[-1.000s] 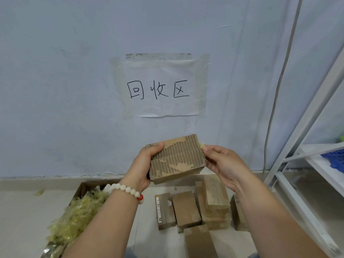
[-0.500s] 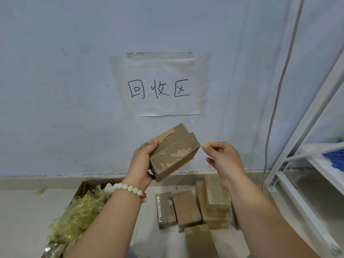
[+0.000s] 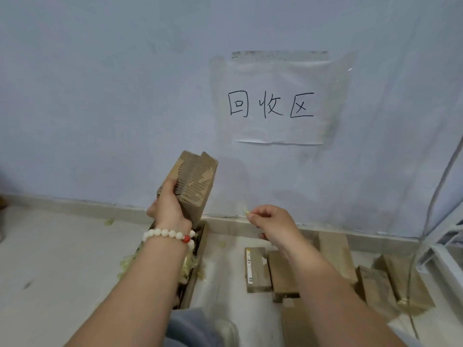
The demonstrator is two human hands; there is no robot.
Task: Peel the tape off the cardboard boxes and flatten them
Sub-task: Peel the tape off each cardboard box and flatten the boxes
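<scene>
1. While the held box (image 3: pixel 193 181) shows torn liner and bare corrugation on the side facing the camera, it keeps its block shape. My judgement is that this side is stripped and the box is not yet flattened.
2. Tape scrap (image 3: pixel 246 210): a small yellowish bit at the right hand's fingertips, clear of the box. It is probably bound for the open carton (image 3: pixel 199 256) on the floor below the left wrist, which holds a heap of yellowish tape peelings (image 3: pixel 186 265).
3. Floor boxes (image 3: pixel 258 269): several lie close together by the wall, under and to the right of the right forearm. All are still block-shaped. Whether tape remains on them is too blurred to tell. Most of the flattening looks left to do.
4. Left hand (image 3: pixel 169 209): raised, with fingers and thumb curled round the lower end of the box. The box stands on end, leaning slightly right, in front of the wall and above the carton. A bead bracelet (image 3: pixel 167 233) sits at the wrist.
5. Right hand (image 3: pixel 273 224): lower and to the right, apart from the box. Thumb and forefinger are pressed together on the scrap, and the other fingers are curled under.
</scene>
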